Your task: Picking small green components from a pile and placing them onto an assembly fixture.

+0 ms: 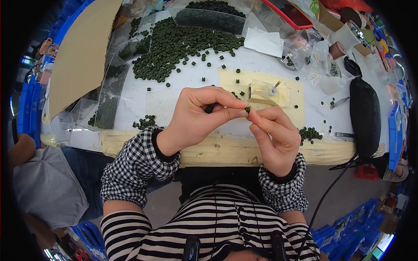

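My left hand (193,115) pinches a small dark green round piece (247,109) between thumb and forefinger, just above the near part of the table. Another dark green piece (210,108) shows in the gap under its curled fingers; whether the hand holds it is hard to tell. My right hand (278,138) meets the left at the pinched piece, its fingertips pressed together against it. Anything else inside the right fingers is hidden. Beyond the hands stands a cream-coloured taped block (263,92) with a small upright metal pin (277,84).
A big heap of dark green pieces (174,45) spreads at the back left, beside clear bins (209,21). Smaller piles lie near the front edge (217,145). A cardboard sheet (82,56) leans at left; a black pouch (365,113) lies at right. Another person's sleeve (50,187) shows at left.
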A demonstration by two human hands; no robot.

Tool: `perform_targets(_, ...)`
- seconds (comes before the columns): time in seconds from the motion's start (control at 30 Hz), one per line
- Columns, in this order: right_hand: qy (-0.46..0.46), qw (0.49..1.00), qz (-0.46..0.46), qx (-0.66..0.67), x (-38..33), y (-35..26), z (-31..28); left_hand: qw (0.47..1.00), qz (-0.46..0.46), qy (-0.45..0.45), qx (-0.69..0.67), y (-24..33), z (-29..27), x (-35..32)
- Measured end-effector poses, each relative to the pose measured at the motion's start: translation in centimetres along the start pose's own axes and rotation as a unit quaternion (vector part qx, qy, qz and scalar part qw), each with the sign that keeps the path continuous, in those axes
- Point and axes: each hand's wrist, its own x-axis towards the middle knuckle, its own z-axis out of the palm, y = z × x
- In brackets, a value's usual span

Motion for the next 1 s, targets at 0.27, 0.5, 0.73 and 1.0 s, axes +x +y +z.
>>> perform_targets(0.27,-0.002,1.0,0.012,0.005,-0.03,-0.1,-0.04,1.0,0.016,0.001,0.007,-0.32,0.02,-0.01)
perform_targets(0.5,-0.003,1.0,0.016,0.014,0.02,-0.18,-0.1,1.0,-0.003,0.001,0.006,-0.2,0.01,0.03)
perform_targets(0.73,-0.002,1.0,0.017,0.017,0.06,-0.21,-0.11,1.0,0.002,0.005,0.005,-0.27,0.11,0.05)
perform_targets(1.0,-0.004,1.0,0.014,0.015,0.03,-0.24,-0.12,1.0,0.008,-0.003,-0.001,-0.17,0.02,0.09)
